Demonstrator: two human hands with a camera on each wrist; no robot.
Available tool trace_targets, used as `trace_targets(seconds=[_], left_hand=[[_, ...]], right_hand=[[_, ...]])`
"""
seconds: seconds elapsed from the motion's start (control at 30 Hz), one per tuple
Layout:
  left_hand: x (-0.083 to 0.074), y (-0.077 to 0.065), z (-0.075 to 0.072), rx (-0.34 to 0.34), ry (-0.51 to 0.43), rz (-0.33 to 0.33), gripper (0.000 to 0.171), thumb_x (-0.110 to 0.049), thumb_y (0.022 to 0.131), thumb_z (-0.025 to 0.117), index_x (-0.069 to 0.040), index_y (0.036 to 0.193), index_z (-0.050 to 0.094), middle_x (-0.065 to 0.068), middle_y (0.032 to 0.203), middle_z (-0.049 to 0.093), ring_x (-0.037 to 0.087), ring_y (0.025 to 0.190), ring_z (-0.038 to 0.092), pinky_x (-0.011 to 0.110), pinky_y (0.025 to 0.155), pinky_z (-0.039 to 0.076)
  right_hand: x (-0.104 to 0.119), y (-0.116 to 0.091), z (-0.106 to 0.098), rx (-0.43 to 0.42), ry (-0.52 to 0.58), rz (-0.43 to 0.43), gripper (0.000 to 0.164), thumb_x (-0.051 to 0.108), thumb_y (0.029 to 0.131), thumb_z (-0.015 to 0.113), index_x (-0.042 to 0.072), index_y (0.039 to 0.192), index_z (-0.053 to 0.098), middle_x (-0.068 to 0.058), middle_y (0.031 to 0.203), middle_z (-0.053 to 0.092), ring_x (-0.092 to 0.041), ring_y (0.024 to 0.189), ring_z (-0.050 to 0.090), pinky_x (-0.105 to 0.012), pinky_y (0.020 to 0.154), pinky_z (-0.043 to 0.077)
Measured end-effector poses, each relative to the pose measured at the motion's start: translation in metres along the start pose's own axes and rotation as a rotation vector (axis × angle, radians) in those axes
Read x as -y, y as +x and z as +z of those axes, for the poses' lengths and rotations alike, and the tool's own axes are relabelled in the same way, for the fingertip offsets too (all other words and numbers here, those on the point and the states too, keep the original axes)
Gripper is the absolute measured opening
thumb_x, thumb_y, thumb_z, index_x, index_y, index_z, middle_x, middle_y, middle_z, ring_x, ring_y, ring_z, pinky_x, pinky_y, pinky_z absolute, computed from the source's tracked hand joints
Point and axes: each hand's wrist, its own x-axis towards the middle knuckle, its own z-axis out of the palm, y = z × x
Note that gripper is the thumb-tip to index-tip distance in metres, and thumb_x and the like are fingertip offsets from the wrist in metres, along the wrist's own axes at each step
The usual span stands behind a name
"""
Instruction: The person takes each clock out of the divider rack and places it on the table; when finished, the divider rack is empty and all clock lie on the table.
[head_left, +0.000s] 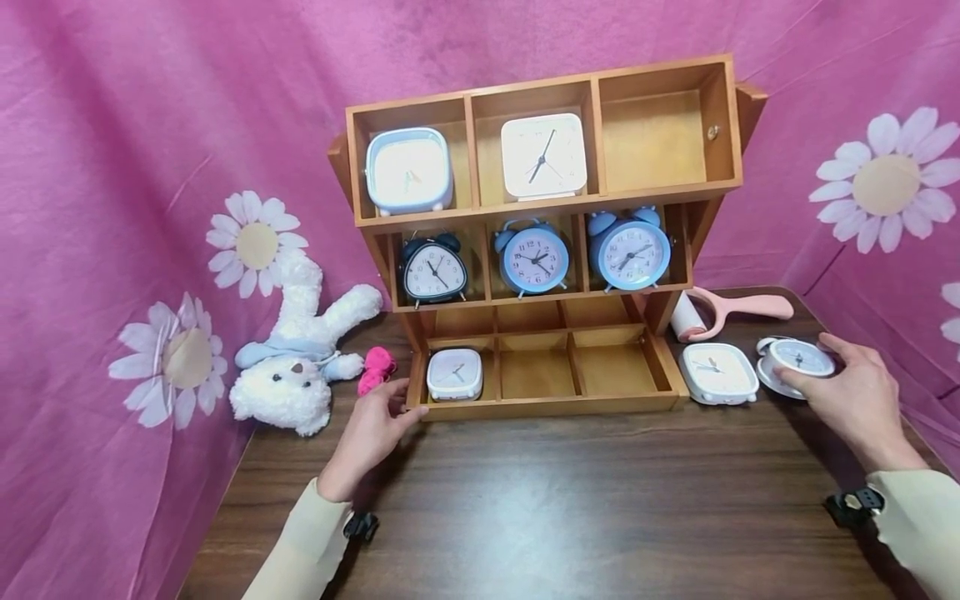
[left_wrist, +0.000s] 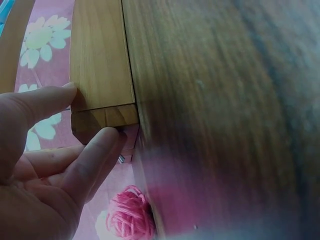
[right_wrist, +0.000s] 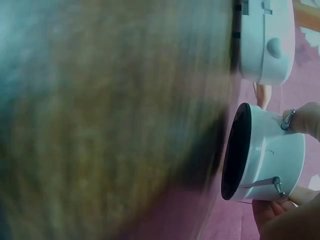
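My left hand (head_left: 369,433) is at the front left corner of a wooden shelf (head_left: 555,406); in the left wrist view, thumb and fingers pinch that corner (left_wrist: 102,60). At the right, my right hand (head_left: 858,400) grips a white round alarm clock (head_left: 802,357) by its sides. Two small metal feet show on this clock (right_wrist: 275,155) in the right wrist view, along with its black back. Just left of it a white square clock (head_left: 718,373) lies face up on the table. Another white clock (head_left: 454,373) sits in the bottom left compartment.
Blue and white clocks (head_left: 543,157) stand on the top tier, blue and black ones (head_left: 534,258) on the middle tier. A pink lint roller (head_left: 738,308) lies behind the right-hand clocks. Left of the shelf are a white teddy bear (head_left: 288,387) and pink yarn (head_left: 377,367).
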Motion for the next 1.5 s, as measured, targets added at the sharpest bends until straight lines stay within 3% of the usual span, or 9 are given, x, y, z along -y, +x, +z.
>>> trace_targets(seconds=[0.73,1.03,1.27,1.5], left_hand=[[0.002,-0.003,-0.002,-0.006,0.005,0.014,0.059,-0.023,0.1,0.087,0.006,0.147,0.067,0.025,0.139,0.076,0.032,0.11,0.078,0.053,0.097,0.063],[0.0,-0.001,-0.001,-0.003,0.004,0.015,0.059,-0.024,0.1,0.087,0.007,0.146,0.067,0.026,0.138,0.076,0.032,0.11,0.077,0.055,0.097,0.063],[-0.001,0.001,-0.001,0.005,0.004,0.011,0.06,-0.025,0.1,0.087,0.006,0.148,0.066,0.026,0.142,0.075,0.032,0.11,0.076,0.054,0.098,0.063],[-0.001,0.001,-0.002,0.003,0.013,0.017,0.061,-0.025,0.1,0.087,0.007,0.148,0.066,0.026,0.141,0.075,0.032,0.11,0.076,0.054,0.098,0.063]], right_hand=[[-0.001,-0.003,-0.007,0.079,-0.04,-0.011,0.09,0.031,0.099,0.081,-0.016,0.163,0.038,-0.055,0.155,0.037,-0.074,0.14,0.038,-0.077,0.107,0.032],[-0.001,-0.004,-0.016,0.121,-0.045,-0.001,0.093,0.039,0.101,0.079,-0.013,0.165,0.036,-0.055,0.16,0.031,-0.077,0.143,0.033,-0.081,0.109,0.031],[0.003,-0.007,-0.022,0.069,-0.043,0.014,0.093,0.039,0.101,0.078,-0.014,0.165,0.036,-0.052,0.159,0.037,-0.074,0.146,0.035,-0.081,0.113,0.031],[0.013,-0.016,-0.02,-0.015,-0.021,0.007,0.086,0.035,0.1,0.078,-0.016,0.161,0.043,-0.046,0.15,0.05,-0.064,0.144,0.041,-0.072,0.11,0.033]])
